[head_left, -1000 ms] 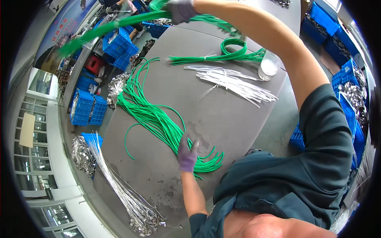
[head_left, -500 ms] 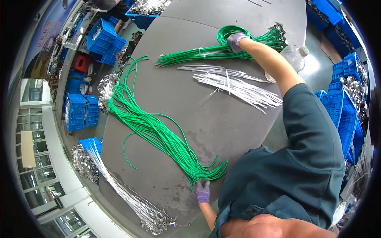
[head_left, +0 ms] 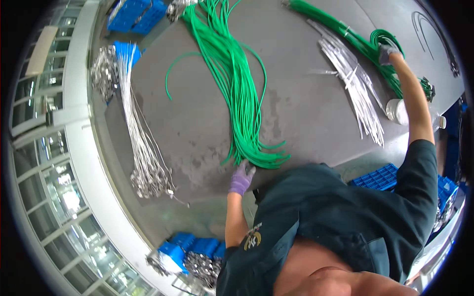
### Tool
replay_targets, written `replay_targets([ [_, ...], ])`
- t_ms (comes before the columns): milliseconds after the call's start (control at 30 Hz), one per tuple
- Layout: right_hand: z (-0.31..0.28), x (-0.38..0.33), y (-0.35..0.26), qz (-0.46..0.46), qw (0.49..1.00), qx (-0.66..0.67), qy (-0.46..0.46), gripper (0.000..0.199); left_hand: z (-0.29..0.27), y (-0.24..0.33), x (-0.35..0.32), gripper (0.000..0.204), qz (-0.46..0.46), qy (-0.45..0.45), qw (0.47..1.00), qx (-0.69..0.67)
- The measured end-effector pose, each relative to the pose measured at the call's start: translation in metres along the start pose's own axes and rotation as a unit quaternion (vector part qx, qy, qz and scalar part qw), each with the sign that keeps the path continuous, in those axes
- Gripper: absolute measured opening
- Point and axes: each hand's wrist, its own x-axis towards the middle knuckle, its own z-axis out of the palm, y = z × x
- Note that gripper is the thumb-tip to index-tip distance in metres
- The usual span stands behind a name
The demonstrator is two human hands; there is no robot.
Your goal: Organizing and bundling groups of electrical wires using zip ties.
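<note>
A loose bundle of long green cables (head_left: 242, 98) stretches down the table, its near ends bent to the right. Just at those ends is my left hand (head_left: 240, 180) in a purple glove, thumb apart from the fingers; its fingertips reach the cable ends without wrapping round them. To the far right my gloved right hand (head_left: 388, 53) grips a second bundle, tied green cables (head_left: 363, 45), beside its coiled loop (head_left: 385, 37). The fingers are partly hidden there. Between the two bundles lies a tied bunch of white strips (head_left: 353, 79).
A clear plastic bottle (head_left: 398, 111) lies under my right forearm. White cables with metal ends (head_left: 136, 133) hang over the table's left side. Blue crates (head_left: 136, 16) and metal parts (head_left: 103, 74) stand beyond that edge, with more crates (head_left: 377, 176) at the right.
The view has swung round, so the table and bundles appear turned. My right hand stays at the tied green cables, and my left hand stays by the loose bundle's near ends.
</note>
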Motion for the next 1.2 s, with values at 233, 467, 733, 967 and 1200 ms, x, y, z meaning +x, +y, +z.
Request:
replay_targets([
  [233, -0.049, -0.074, -0.167, -0.213, 0.926, 0.133, 0.283, 0.033, 0.015, -0.032, -0.001, 0.050, 0.011, 0.043, 0.998, -0.049],
  [467, 0.057, -0.218, -0.423, -0.486, 0.848, 0.103, 0.183, 0.026, -0.002, -0.052, -0.002, 0.048, 0.063, 0.026, 0.993, -0.097],
  [733, 0.076, -0.299, -0.551, -0.225, 0.961, 0.132, 0.094, 0.055, -0.042, -0.129, -0.016, 0.050, 0.139, -0.024, 0.990, 0.030],
  [967, 0.093, -0.293, -0.561, -0.088, 0.970, 0.213, 0.081, 0.035, -0.085, -0.217, -0.031, 0.049, 0.185, -0.045, 0.982, -0.003],
  [1200, 0.073, -0.296, -0.546, -0.119, 0.951, 0.279, 0.063, 0.037, -0.110, -0.248, -0.034, 0.047, 0.178, -0.040, 0.983, -0.025],
])
